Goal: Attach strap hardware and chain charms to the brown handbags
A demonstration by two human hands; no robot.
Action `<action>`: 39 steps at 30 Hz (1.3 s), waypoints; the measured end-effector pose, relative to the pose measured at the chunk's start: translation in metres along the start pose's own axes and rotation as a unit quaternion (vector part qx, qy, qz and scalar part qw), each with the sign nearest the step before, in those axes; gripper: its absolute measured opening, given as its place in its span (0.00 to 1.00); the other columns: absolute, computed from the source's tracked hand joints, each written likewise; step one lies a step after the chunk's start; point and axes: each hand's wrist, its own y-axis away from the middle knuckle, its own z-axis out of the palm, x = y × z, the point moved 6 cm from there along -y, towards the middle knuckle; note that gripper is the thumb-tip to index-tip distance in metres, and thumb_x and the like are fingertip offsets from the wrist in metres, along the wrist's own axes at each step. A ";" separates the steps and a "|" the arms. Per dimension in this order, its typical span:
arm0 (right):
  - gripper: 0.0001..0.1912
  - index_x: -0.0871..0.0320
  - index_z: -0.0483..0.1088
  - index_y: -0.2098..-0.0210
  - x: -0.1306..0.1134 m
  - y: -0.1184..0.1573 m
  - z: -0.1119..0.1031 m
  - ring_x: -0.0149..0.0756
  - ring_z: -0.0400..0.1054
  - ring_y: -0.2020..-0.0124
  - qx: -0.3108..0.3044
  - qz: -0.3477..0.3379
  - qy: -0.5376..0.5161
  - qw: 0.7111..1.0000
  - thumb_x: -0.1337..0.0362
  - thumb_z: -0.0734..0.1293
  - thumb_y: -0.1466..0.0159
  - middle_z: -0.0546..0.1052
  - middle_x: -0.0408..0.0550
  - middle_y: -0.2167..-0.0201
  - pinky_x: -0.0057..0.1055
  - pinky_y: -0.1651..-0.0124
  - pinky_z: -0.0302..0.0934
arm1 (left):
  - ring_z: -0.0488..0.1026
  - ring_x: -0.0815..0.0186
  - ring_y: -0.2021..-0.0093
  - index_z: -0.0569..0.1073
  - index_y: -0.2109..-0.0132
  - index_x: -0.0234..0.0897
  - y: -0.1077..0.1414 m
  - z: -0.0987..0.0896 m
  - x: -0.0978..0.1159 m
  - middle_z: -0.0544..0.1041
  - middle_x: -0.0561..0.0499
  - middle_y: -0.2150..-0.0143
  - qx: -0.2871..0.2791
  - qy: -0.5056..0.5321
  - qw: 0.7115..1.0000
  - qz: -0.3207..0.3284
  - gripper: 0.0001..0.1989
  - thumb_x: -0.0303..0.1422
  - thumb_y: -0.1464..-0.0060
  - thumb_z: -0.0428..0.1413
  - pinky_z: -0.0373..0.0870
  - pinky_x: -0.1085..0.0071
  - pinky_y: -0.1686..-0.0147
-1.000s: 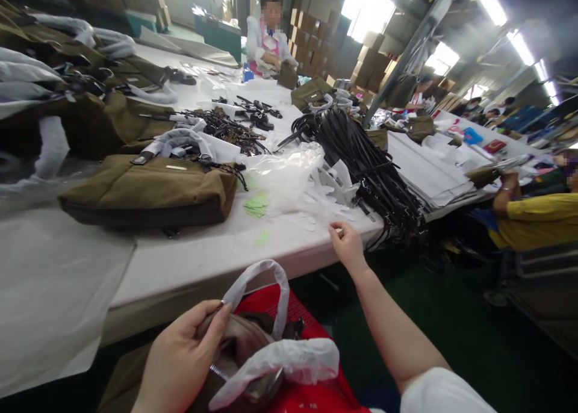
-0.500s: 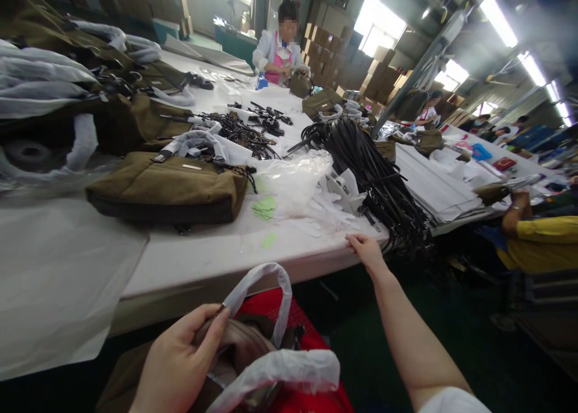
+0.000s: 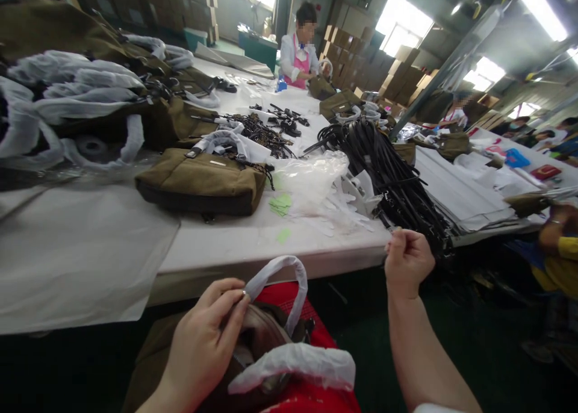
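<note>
An olive bag (image 3: pixel 156 365) with two handles wrapped in white film (image 3: pixel 298 365) rests low in front of me, over red cloth (image 3: pixel 325 341). My left hand (image 3: pixel 203 335) pinches the bag's edge at the base of the far handle, where a small shiny spot shows. My right hand (image 3: pixel 409 259) is raised at the table's front edge, fingers curled in a pinch, beside the ends of a pile of black straps (image 3: pixel 383 172). What lies between its fingertips is too small to make out.
On the white table (image 3: pixel 189 244) lie an olive bag (image 3: pixel 203 184), green slips (image 3: pixel 280 204), clear plastic (image 3: pixel 311 169) and dark hardware (image 3: pixel 266 133). Wrapped-handle bags are heaped at the left (image 3: pixel 90 88). A person in a pink apron (image 3: pixel 300 58) handles a bag across the table.
The view has swung left, so the table things sit further right. My right hand has moved right towards the strap ends and its fingers have curled. My left hand keeps its hold on the bag.
</note>
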 end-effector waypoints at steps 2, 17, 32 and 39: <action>0.10 0.58 0.71 0.69 -0.042 0.023 0.026 0.31 0.64 0.76 -0.137 -0.072 -0.010 0.988 0.57 0.67 0.35 0.71 0.42 0.78 0.29 0.69 0.59 | 0.79 0.63 0.59 0.78 0.61 0.39 0.000 -0.004 0.017 0.72 0.42 0.38 0.017 -0.048 0.997 0.055 0.16 0.38 0.34 0.47 0.75 0.69 0.59; 0.08 0.57 0.75 0.62 -0.105 0.061 0.065 0.28 0.65 0.76 -0.316 -0.085 -0.138 0.935 0.60 0.67 0.35 0.76 0.46 0.67 0.27 0.74 0.62 | 0.78 0.62 0.60 0.74 0.57 0.39 0.009 -0.005 0.021 0.80 0.49 0.54 -0.008 -0.077 0.993 0.089 0.12 0.34 0.33 0.47 0.73 0.68 0.61; 0.10 0.57 0.76 0.63 -0.174 0.141 0.098 0.36 0.72 0.66 -0.540 -0.329 -0.040 0.774 0.66 0.63 0.31 0.79 0.47 0.68 0.31 0.61 0.61 | 0.77 0.62 0.54 0.78 0.58 0.37 0.014 -0.017 0.016 0.80 0.46 0.54 0.000 0.072 0.997 -0.023 0.12 0.32 0.35 0.49 0.72 0.68 0.53; 0.12 0.59 0.73 0.76 -0.176 0.145 0.089 0.28 0.65 0.77 -0.578 -0.174 -0.135 0.786 0.69 0.64 0.37 0.75 0.43 0.79 0.27 0.70 0.55 | 0.78 0.62 0.61 0.81 0.67 0.36 0.006 -0.014 -0.013 0.81 0.46 0.64 -0.035 0.318 0.928 -0.193 0.15 0.35 0.40 0.52 0.73 0.69 0.58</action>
